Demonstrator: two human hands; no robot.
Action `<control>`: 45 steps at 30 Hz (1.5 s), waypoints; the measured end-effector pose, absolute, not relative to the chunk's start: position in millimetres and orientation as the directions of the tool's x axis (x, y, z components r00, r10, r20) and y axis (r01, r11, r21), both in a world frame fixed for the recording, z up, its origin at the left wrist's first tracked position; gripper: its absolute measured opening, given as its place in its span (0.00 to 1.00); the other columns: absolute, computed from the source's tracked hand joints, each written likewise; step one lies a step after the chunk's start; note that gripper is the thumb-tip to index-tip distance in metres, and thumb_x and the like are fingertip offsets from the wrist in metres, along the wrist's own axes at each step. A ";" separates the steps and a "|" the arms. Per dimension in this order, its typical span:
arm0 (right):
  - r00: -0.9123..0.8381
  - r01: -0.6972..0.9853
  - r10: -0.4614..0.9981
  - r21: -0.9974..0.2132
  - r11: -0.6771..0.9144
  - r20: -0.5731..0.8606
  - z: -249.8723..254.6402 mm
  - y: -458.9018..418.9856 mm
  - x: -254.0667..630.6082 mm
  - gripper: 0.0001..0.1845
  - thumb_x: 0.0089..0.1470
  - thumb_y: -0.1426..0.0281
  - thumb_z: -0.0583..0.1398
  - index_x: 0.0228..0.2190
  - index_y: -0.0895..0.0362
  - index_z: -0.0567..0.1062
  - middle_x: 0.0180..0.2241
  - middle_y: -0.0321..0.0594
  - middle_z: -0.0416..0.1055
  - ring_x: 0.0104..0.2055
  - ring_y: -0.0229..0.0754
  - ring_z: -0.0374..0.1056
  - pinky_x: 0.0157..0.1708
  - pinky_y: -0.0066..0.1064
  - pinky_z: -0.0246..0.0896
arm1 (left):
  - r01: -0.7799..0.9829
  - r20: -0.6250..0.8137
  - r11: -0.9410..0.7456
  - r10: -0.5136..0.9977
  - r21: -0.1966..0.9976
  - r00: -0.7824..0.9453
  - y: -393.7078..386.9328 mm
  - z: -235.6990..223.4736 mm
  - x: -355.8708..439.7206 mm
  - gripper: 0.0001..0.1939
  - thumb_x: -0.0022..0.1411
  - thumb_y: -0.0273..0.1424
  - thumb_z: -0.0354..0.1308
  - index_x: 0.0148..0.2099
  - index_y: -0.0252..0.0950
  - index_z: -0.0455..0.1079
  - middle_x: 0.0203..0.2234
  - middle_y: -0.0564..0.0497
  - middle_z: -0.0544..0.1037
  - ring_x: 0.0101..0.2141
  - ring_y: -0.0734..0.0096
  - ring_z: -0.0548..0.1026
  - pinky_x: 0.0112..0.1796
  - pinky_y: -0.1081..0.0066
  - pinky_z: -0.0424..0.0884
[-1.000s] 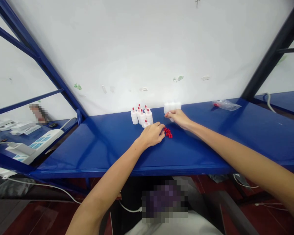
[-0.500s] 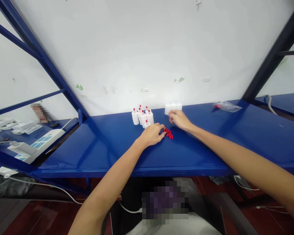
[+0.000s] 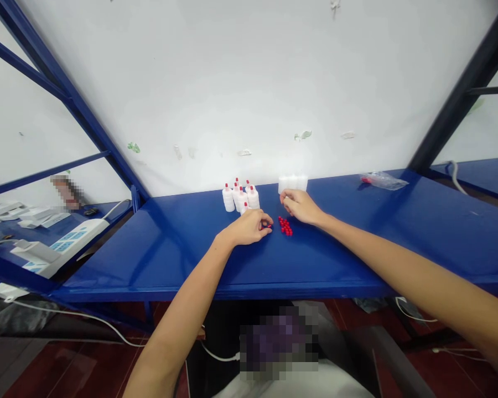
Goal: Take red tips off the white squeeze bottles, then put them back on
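Note:
My left hand (image 3: 251, 225) is just above the blue table, with a small red cap (image 3: 269, 225) pinched between thumb and fingers. To its right lies a small heap of red caps (image 3: 285, 226). Behind the hand stands a cluster of white squeeze bottles (image 3: 229, 200) with red tips, the nearest partly hidden by it. My right hand (image 3: 299, 205) is curled in front of a row of white bottles (image 3: 292, 182) that show no red tips. Its fingers are closed together, and whatever may be in them is hidden.
The blue table (image 3: 170, 243) meets a white wall at the back. Toward the back right lies a clear plastic bag (image 3: 384, 180) with something red in it. Blue metal frame posts rise at both sides. A white power strip (image 3: 72, 243) is at the left.
My left hand has drawn left, away from the heap, with a red cap now visible in its pinch. The right hand has shifted slightly left and stays by the untipped bottles.

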State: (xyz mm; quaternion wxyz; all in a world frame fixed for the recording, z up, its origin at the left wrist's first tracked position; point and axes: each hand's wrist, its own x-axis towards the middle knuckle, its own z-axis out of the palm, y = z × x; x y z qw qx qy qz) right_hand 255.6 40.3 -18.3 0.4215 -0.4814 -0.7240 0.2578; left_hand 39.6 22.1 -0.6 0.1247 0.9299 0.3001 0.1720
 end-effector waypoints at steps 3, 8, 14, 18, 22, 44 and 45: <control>-0.170 0.506 0.913 -0.763 0.403 0.370 -18.1 39.9 256.0 0.06 0.51 0.70 0.52 0.27 0.55 0.68 0.18 0.32 0.63 0.22 0.37 0.60 0.26 0.30 0.53 | 0.508 0.203 -0.774 0.605 0.379 0.770 20.7 4.2 36.7 0.12 0.59 0.24 0.57 0.44 0.32 0.77 0.32 0.47 0.78 0.28 0.73 0.73 0.31 0.73 0.70; -0.199 0.388 0.915 -0.829 0.402 0.351 -16.9 41.0 258.3 0.09 0.55 0.69 0.48 0.31 0.55 0.67 0.22 0.33 0.64 0.25 0.38 0.61 0.28 0.30 0.57 | 0.493 0.222 -0.767 0.608 0.411 0.762 21.7 3.5 37.9 0.10 0.59 0.22 0.56 0.40 0.32 0.78 0.30 0.47 0.80 0.27 0.73 0.74 0.31 0.73 0.70; -0.286 0.553 0.874 -0.678 0.485 0.392 -10.3 43.3 260.0 0.10 0.52 0.69 0.53 0.32 0.57 0.74 0.35 0.42 0.73 0.37 0.43 0.67 0.42 0.34 0.59 | 0.488 0.244 -0.772 0.607 0.407 0.757 24.9 -4.7 40.4 0.08 0.64 0.26 0.56 0.41 0.31 0.76 0.30 0.47 0.79 0.29 0.72 0.75 0.33 0.72 0.69; -0.372 0.542 0.837 -0.638 0.547 0.401 -4.4 37.3 255.0 0.11 0.51 0.70 0.53 0.29 0.57 0.75 0.36 0.42 0.73 0.39 0.44 0.68 0.44 0.35 0.58 | 0.416 0.465 -0.823 0.564 0.388 0.682 24.2 -9.0 46.8 0.10 0.68 0.30 0.53 0.46 0.34 0.74 0.34 0.47 0.77 0.32 0.72 0.74 0.36 0.71 0.70; -0.403 0.459 0.822 -0.688 0.562 0.402 -0.7 25.1 248.1 0.07 0.50 0.72 0.53 0.32 0.56 0.69 0.28 0.36 0.70 0.31 0.41 0.63 0.35 0.33 0.56 | 0.341 0.652 -0.834 0.551 0.433 0.520 21.4 -9.1 54.4 0.10 0.69 0.33 0.53 0.47 0.35 0.73 0.32 0.49 0.75 0.30 0.73 0.73 0.34 0.72 0.70; -0.419 0.227 0.780 -0.778 0.586 0.465 -0.9 13.2 243.5 0.11 0.60 0.59 0.54 0.37 0.54 0.62 0.28 0.33 0.65 0.28 0.37 0.59 0.30 0.32 0.53 | 0.180 0.640 -0.754 0.638 0.632 0.428 20.7 -15.5 58.7 0.13 0.70 0.37 0.51 0.48 0.36 0.72 0.34 0.50 0.72 0.26 0.79 0.72 0.28 0.76 0.70; -0.431 0.212 0.774 -0.781 0.587 0.464 -1.1 13.1 243.4 0.11 0.61 0.59 0.53 0.37 0.54 0.62 0.28 0.32 0.65 0.27 0.37 0.58 0.30 0.31 0.53 | 0.176 0.638 -0.753 0.638 0.634 0.432 20.7 -15.6 58.7 0.13 0.70 0.36 0.51 0.48 0.36 0.72 0.34 0.50 0.72 0.26 0.79 0.72 0.28 0.76 0.69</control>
